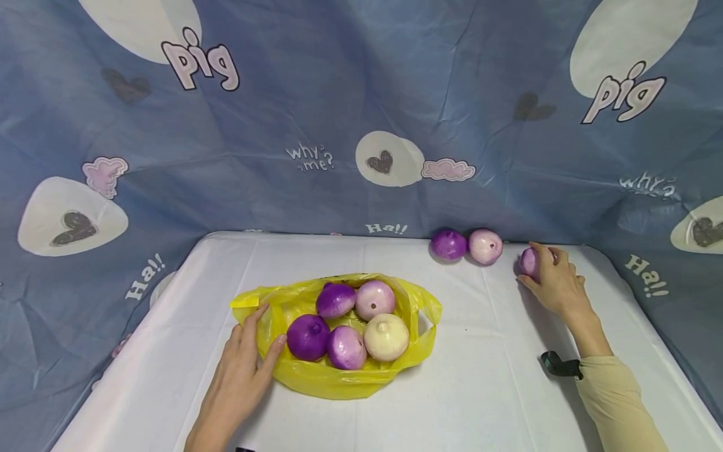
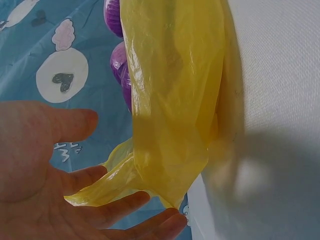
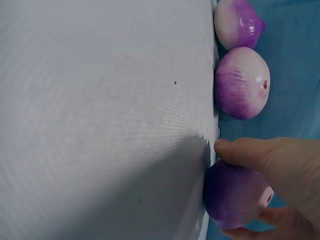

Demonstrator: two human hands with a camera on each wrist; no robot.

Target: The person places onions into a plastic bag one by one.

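At the back right of the table, my right hand point(image 1: 556, 282) grips a purple onion point(image 3: 235, 195), thumb on one side and fingers on the other. Two more onions rest to its left: a pale pink one point(image 1: 485, 247) and a dark purple one point(image 1: 449, 245). A yellow plastic bag point(image 1: 350, 384) lies with its mouth spread, holding several onions, among them a cream one point(image 1: 386, 337) and a dark purple one point(image 1: 308, 337). My left hand point(image 1: 240, 364) touches the bag's left end with loose fingers, the thumb standing apart from them in the left wrist view.
A white cloth point(image 1: 469, 376) covers the table. Behind it and at both sides hangs a blue printed curtain point(image 1: 282, 113). A dark wrist camera point(image 1: 560, 365) is strapped at the right wrist.
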